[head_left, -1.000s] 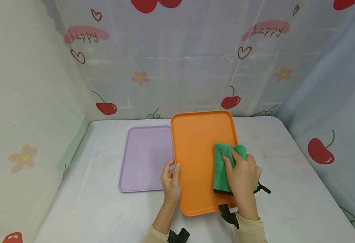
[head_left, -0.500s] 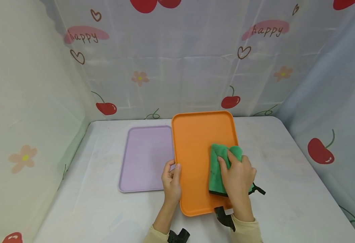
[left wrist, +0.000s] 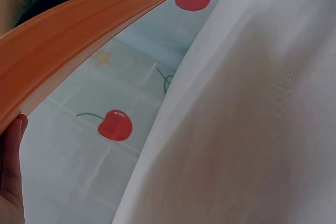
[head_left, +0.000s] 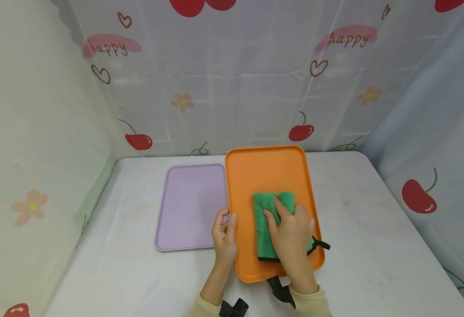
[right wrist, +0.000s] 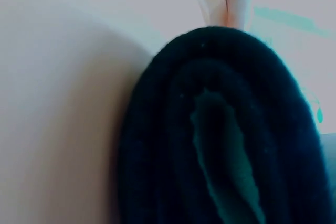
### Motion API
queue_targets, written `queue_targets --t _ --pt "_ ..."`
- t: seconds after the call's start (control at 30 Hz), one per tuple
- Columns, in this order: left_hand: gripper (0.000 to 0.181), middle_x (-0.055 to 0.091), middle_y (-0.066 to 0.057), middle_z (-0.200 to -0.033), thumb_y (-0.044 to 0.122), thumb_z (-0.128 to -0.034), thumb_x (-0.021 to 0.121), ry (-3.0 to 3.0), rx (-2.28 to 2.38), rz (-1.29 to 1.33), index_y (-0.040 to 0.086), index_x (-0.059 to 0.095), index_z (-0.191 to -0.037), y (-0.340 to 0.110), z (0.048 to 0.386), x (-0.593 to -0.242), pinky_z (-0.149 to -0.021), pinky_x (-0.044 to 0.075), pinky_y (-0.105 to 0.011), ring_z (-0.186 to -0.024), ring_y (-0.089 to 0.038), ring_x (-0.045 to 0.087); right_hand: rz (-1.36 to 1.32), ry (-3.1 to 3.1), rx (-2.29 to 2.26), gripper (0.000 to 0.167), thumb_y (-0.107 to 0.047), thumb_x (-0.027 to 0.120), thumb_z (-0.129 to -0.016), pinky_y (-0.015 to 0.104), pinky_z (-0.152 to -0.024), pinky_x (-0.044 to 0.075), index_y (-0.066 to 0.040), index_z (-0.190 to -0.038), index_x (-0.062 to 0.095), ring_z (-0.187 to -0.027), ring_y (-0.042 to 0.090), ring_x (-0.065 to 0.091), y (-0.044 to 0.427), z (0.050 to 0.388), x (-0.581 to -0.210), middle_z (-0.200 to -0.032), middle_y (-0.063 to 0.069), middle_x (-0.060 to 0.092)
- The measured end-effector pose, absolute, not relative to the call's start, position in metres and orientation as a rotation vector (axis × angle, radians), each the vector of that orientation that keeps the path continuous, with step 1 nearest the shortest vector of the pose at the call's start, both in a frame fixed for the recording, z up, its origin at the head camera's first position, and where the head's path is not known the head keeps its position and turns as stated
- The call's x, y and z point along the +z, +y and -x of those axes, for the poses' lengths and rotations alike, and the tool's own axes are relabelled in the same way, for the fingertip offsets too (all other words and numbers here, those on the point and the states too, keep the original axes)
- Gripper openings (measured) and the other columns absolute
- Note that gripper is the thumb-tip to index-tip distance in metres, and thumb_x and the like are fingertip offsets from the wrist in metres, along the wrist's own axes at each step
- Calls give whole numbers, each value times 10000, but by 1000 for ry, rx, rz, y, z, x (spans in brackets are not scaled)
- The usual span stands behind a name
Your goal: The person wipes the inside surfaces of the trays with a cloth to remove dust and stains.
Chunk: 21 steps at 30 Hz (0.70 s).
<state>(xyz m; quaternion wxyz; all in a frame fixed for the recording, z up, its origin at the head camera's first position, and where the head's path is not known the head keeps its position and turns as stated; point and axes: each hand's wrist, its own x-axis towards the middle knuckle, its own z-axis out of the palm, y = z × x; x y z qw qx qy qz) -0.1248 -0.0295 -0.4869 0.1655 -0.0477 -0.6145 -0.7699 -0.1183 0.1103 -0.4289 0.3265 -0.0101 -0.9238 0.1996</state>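
An orange tray (head_left: 263, 171), held up off the table and tilted, faces the head camera. My left hand (head_left: 224, 240) grips its left edge, with the thumb on the front side; the left wrist view shows the tray's orange edge (left wrist: 79, 30) above the table. Against the lower middle of the tray's face, my right hand (head_left: 293, 231) pinches a folded green cloth (head_left: 264, 233) with dark trim and a black loop. The right wrist view is mostly filled by the cloth's dark folded edge (right wrist: 210, 45), close up.
A purple tray (head_left: 190, 207) lies flat on the white table (head_left: 374, 246), left of the orange one and partly behind it. A printed curtain (head_left: 239, 110) with cherries and hearts stands around the table's back and sides.
My right hand has slid the green cloth leftward across the orange tray, from its right edge to the middle. The left hand and the tray have hardly moved.
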Motion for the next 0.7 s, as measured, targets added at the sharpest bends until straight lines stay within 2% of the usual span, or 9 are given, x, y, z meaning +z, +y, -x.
queue_targets --t 0.33,0.47,0.6,0.7 --pt "222 342 104 -519 95 -1026 469 -1749 -2210 150 -105 510 -1114 -28 124 -486 -370 259 -171 -426 7 306 -80 -2370 497 400 -289 854 -739 410 -591 319 -107 -1082 760 -774 334 586 91 114 -428 -904 231 654" --pt "224 338 115 -527 88 -1025 469 -1739 -2224 167 -116 505 -1113 -28 124 -487 -386 268 -158 -437 19 302 -116 -2358 497 394 -282 865 -725 384 -581 295 -118 -1069 764 -741 307 572 85 112 -429 -861 199 640" --pt "254 477 133 -553 89 -1031 456 -1692 -2293 211 -137 487 -1143 -28 124 -487 -462 428 -138 -494 22 481 -166 -2347 483 397 -283 876 -711 356 -566 275 -128 -1060 766 -700 281 553 81 110 -430 -825 174 622" --pt "279 600 116 -613 103 -1037 449 -1671 -2343 228 -139 478 -1171 -28 123 -487 -515 512 -167 -570 -16 605 -194 -2346 483 397 -278 880 -708 338 -560 267 -126 -1057 768 -683 268 545 79 108 -430 -822 170 619"
